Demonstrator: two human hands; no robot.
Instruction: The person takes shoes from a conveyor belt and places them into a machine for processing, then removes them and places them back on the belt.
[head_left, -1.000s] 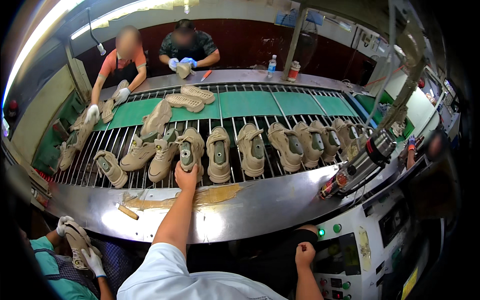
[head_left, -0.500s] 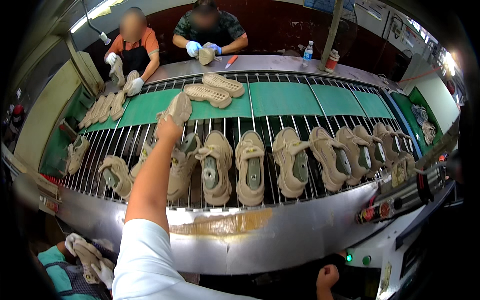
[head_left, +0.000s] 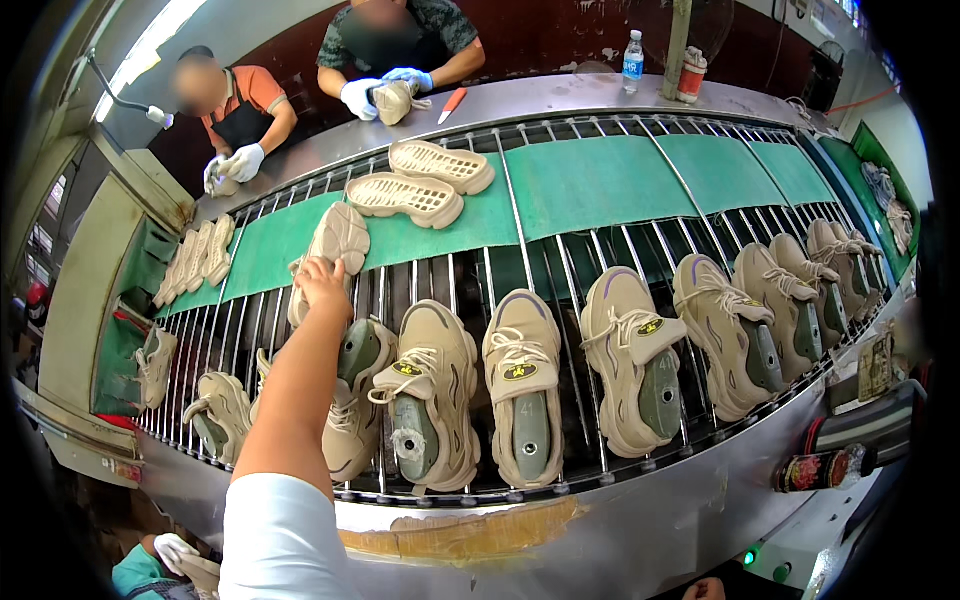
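Note:
My left hand [head_left: 322, 288] reaches across the rack, its fingers closed over a beige sneaker [head_left: 342, 238] that lies with its sole up at the near edge of a green mat. Just beyond lie two beige shoe soles [head_left: 405, 200], their gridded insides facing up. Below my wrist, another sneaker [head_left: 350, 425] on a grey-green last is partly hidden by my forearm. A row of laced sneakers [head_left: 522, 360] on lasts stands to the right along the near side. At the lower edge my right hand [head_left: 706, 590] shows only in part, curled, away from the shoes.
Metal bars [head_left: 560, 290] carry green mats [head_left: 590, 185]. Several soles [head_left: 200, 255] lie at the left end. Across the bench, two gloved people handle shoe parts near an orange-handled knife [head_left: 452, 105] and a water bottle [head_left: 632, 62]. Another gloved person is lower left.
The view has shifted and come closer to the rack. My left hand stays at the upturned sneaker, its fingers now stretched farther over it. My right hand has slipped mostly below the lower edge.

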